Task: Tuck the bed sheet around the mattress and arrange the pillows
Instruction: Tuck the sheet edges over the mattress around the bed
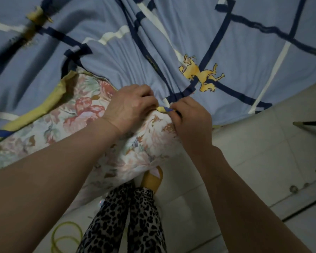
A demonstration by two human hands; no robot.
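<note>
A light blue bed sheet (171, 42) with navy and cream stripes and a yellow horse print covers the bed, wrinkled toward the near corner. The floral mattress (77, 115) shows bare at that corner, where the sheet's yellow hem is folded back. My left hand (130, 106) and my right hand (190, 117) meet at the mattress corner, both pinching the sheet's yellow-and-blue edge (164, 109) between them. No pillow is in view.
White tiled floor (263, 161) lies to the right of and below the bed. My legs in leopard-print trousers (130, 220) and a yellow slipper (151, 179) stand against the mattress corner. Yellow-green rings (66, 236) lie on the floor at lower left.
</note>
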